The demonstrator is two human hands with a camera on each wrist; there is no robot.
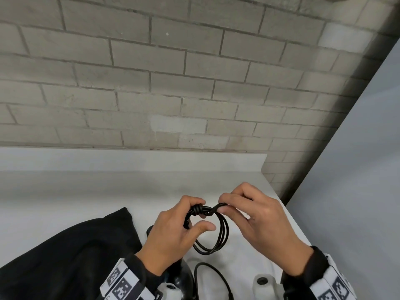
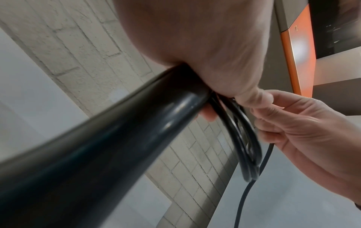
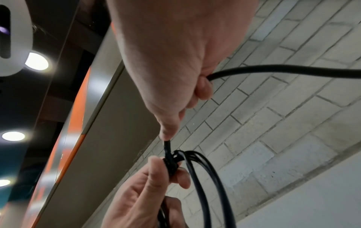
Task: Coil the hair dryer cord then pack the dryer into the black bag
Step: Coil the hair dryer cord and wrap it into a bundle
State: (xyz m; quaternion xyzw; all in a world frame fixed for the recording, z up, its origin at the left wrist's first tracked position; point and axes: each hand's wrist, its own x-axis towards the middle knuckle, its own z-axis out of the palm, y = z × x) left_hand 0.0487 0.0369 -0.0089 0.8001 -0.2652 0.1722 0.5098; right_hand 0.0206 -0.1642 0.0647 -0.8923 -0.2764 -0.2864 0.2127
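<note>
Both hands hold the black cord coil [image 1: 225,230] just above the white table [image 1: 86,191]. My left hand [image 1: 203,214] grips the coil where a cord turn [image 1: 198,210] is wrapped round the loops. Just to its right, my right hand [image 1: 221,205] pinches the cord end, and a strand [image 3: 273,71] leaves its palm. The loops [image 3: 201,185] hang below the fingers. The black dryer body [image 1: 183,278] lies under my left wrist, mostly hidden. The black bag [image 1: 65,245] lies flat at the left. In the left wrist view the loops [image 2: 246,151] hang between both hands.
A loose stretch of cord [image 1: 207,269] curves on the table near the front edge. A brick wall [image 1: 194,83] stands behind the table. A grey panel [image 1: 357,169] rises along the table's right edge, close to my right hand.
</note>
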